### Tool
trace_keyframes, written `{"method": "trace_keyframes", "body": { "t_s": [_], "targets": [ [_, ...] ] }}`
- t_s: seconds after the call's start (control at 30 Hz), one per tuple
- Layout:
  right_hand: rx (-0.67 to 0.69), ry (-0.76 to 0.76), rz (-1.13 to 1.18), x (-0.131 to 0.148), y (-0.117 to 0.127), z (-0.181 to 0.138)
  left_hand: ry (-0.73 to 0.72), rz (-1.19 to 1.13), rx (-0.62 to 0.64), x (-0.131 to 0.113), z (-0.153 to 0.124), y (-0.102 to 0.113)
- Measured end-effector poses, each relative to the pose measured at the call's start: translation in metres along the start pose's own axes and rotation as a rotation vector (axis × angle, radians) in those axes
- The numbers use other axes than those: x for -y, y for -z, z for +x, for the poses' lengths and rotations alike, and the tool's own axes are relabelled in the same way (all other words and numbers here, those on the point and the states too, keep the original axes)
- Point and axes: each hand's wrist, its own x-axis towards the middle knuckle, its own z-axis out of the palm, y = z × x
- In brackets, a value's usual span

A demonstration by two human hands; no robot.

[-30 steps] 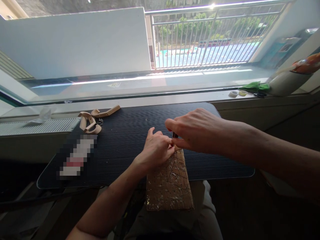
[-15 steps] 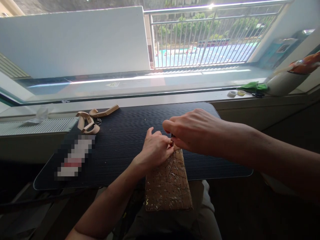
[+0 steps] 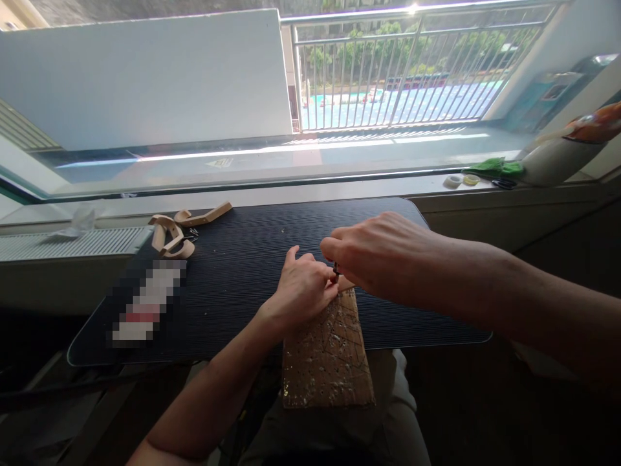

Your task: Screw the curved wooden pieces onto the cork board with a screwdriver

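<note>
A worn brown board [image 3: 330, 356], pocked with small holes, lies over the near edge of the black table. On its far end my left hand [image 3: 305, 285] presses down, fingers closed on a light wooden piece [image 3: 345, 283] that is mostly covered. My right hand [image 3: 369, 249] is curled above it, gripping a slim dark tool [image 3: 336, 266]. Only a short length of this tool shows, so its kind is hidden. Its lower end comes down beside my left fingertips, at the wood.
Curved wooden pieces [image 3: 169, 236] and small metal screws [image 3: 194, 233] lie at the table's [image 3: 233, 285] far left. A blurred-out packet [image 3: 150, 301] is nearer. Tape rolls [image 3: 453, 182] and a green cloth [image 3: 497, 168] sit on the windowsill.
My right hand has shifted slightly to the right and turned a little, so more of the dark tool shows. My left hand keeps its place.
</note>
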Motion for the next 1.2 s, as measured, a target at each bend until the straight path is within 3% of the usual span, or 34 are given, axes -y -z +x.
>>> {"method": "trace_keyframes", "body": {
  "t_s": [0.23, 0.47, 0.7, 0.93, 1.2],
  "targets": [
    [-0.049, -0.073, -0.057, 0.003, -0.006, -0.002, -0.02, 0.005, -0.021, 0.0, -0.001, -0.001],
    [0.026, -0.007, 0.01, 0.001, -0.002, -0.002, -0.014, 0.008, -0.017, 0.0, -0.001, -0.002],
    [-0.052, -0.052, -0.045, -0.005, -0.012, 0.0, -0.012, 0.006, 0.0, 0.0, 0.0, -0.001],
    [0.026, -0.03, -0.013, -0.005, -0.004, 0.0, -0.013, -0.002, -0.001, 0.0, 0.0, -0.002],
    [-0.036, -0.034, 0.007, -0.007, -0.016, 0.004, -0.014, 0.017, -0.021, 0.0, 0.0, -0.003]
  ]
}}
